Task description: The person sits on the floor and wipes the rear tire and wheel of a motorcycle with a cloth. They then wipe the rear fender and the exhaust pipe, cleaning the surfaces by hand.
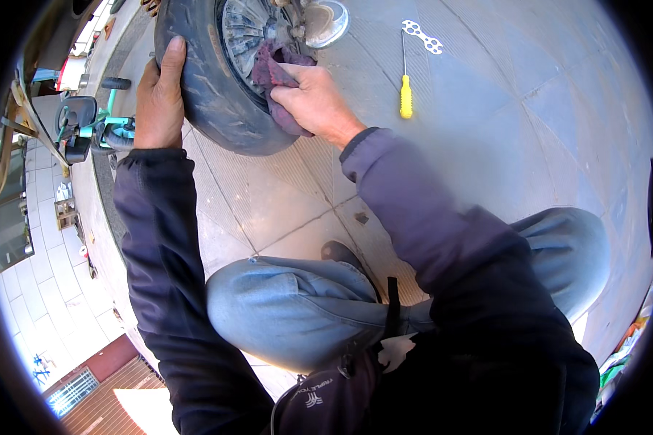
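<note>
A black rubber tyre (207,92) with dusty tread stands before me at the top of the view. My left hand (162,98) grips its left side, thumb on the tread, fingers partly hidden. A crumpled purple cloth (289,116) is bunched in my right hand (316,98). Part of the cloth touches the wheel near its dirty metal rim (245,38). Beside the rim sits a round, dirty metal part (325,24). To the right, a yellow-handled screwdriver (406,95) lies on the floor, its tip by a flat multi-hole spanner (423,38).
Grey tiles (283,212) cover the floor around my bent knees (288,304). A teal and black wheeled toy vehicle (111,130) is at the left, past a kerb-like edge. Farther down that side is a small wooden stool (65,213). Colourful items (623,348) lie at the lower right rim.
</note>
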Demonstrator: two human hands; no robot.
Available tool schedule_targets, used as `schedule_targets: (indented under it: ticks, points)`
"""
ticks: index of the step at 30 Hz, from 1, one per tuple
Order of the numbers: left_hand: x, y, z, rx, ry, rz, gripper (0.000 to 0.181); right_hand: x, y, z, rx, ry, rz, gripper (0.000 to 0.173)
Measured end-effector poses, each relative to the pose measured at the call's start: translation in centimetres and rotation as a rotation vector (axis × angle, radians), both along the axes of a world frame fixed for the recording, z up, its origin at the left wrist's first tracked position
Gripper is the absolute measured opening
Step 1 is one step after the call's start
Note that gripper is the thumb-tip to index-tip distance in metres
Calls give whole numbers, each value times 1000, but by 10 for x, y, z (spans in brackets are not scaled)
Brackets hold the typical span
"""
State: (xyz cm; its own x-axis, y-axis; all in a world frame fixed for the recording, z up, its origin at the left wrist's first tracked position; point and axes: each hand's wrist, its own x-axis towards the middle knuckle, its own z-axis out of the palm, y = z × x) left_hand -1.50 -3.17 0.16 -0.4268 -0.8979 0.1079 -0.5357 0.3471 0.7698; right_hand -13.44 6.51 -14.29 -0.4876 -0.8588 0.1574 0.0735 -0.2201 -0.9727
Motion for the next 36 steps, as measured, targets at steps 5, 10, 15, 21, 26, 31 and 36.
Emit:
schedule_targets:
  ticks: [5,10,15,21,26,31,36]
  points:
    - [-11,-13,7,3,-7,2,94,3,-4,-1,62,-540,-255,33]
    - [-9,-14,5,-12,1,2,95,7,-26,-7,104,-327,-309,37]
    - [-11,-13,4,-29,-23,0,95,9,-19,4,101,-34,-232,41]
    - [-12,-15,4,-32,-15,13,93,5,-6,3,18,-330,-136,37]
    - [-12,-11,2,-77,-7,-15,91,13,-26,2,127,-276,-309,33]
    - [-9,-22,2,-29,-20,-4,90,30,-7,13,17,3,-245,31]
    - [-12,-19,4,-54,-6,-2,91,-2,0,13,152,-272,-283,29]
